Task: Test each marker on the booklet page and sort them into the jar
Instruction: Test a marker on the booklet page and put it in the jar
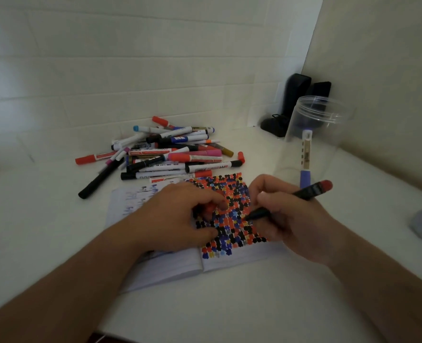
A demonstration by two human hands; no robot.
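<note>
- One black marker (289,201) with a red rear end in the right hand (286,219); slim round barrel, tip down on the booklet page (232,216).
- Right fingers (264,199) curled round the barrel near the tip, pen-style; rear end sticks out up-right past the knuckles.
- Left hand (177,216) lies on the booklet (170,268), fingers bent, pinching a small red cap (211,206) just left of the marker tip.
- Page: lined paper, densely covered with small red, black and blue blotches in rows.
- Booklet lies open and flat on the white tabletop (229,305).
- Jar (313,142): clear plastic, cylindrical, threaded rim, lid off, upright behind the right hand; one white marker with purple ends (305,159) stands inside.
- Loose pile of markers (170,152) behind the booklet: mostly white barrels, caps red, black, pink, blue, gold.
- Two dark upright objects (301,95) in the corner by the tiled wall; blurred.
</note>
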